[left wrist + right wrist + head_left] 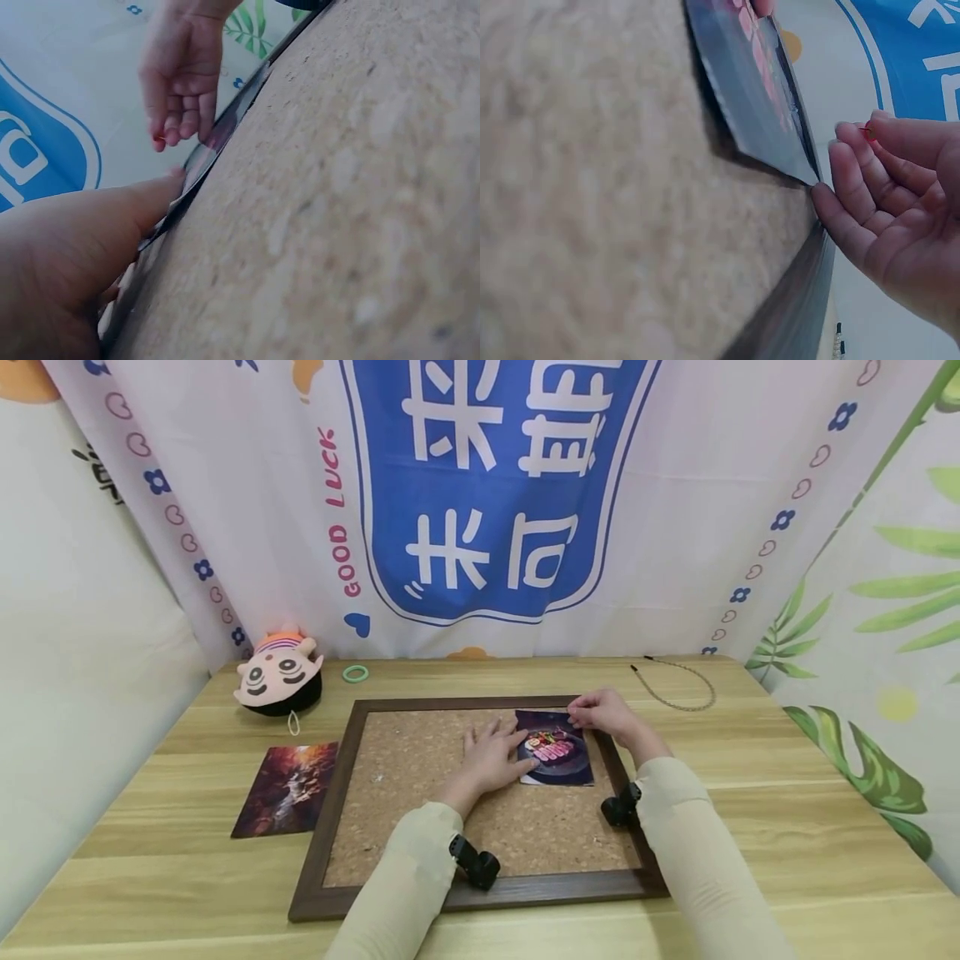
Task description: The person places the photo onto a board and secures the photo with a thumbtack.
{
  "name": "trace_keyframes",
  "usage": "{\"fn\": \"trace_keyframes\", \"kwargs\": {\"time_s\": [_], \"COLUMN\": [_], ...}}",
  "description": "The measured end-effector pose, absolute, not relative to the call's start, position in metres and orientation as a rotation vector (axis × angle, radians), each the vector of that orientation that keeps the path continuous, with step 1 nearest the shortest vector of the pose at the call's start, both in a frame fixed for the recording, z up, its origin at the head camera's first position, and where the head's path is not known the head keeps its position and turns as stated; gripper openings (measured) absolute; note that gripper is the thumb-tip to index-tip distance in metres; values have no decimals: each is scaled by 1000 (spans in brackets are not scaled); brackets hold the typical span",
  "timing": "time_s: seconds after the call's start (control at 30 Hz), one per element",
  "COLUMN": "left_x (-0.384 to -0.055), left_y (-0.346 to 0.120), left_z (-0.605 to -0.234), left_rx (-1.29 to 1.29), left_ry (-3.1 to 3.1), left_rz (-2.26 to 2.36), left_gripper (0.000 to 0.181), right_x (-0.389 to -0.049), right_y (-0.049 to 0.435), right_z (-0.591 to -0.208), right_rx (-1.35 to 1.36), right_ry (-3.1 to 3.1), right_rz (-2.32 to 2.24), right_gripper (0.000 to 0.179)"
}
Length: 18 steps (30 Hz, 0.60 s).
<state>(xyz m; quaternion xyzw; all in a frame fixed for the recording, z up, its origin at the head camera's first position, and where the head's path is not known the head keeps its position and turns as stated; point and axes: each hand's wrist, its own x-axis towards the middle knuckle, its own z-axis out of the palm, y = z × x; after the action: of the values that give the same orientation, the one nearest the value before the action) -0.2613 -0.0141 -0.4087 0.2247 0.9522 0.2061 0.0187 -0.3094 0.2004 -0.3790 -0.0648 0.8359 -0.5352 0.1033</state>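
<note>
One left hand (492, 760), its fingers loosely spread, rests at the left edge of one food picture (558, 770), which lies on the far right part of one cork board (420, 810). One right hand (606, 717) pinches one red pin (870, 133) at this picture's far right corner. One second picture (291, 789) lies left of the board, with one doll (276, 675) farther behind.

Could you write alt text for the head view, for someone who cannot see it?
A person's left hand touches a food picture on a framed corkboard; the right hand is at the picture's upper right corner. Another picture lies left of the corkboard.
</note>
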Motion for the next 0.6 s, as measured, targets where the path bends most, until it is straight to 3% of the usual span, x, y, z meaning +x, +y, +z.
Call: {"fn": "trace_keyframes", "kwargs": {"time_s": [0.17,0.6], "left_x": [-262,-265], "left_y": [-18,-21], "left_z": [-409,-407], "left_rx": [750,719], "left_ry": [2892,2807], "left_rz": [673,722], "left_gripper": [48,61], "right_x": [-308,-307], "right_y": [202,201], "right_z": [-381,-384], "right_rx": [-217,-193], "right_ry": [2472,2521], "right_rz": [-1599,-1609], "right_gripper": [25,25]}}
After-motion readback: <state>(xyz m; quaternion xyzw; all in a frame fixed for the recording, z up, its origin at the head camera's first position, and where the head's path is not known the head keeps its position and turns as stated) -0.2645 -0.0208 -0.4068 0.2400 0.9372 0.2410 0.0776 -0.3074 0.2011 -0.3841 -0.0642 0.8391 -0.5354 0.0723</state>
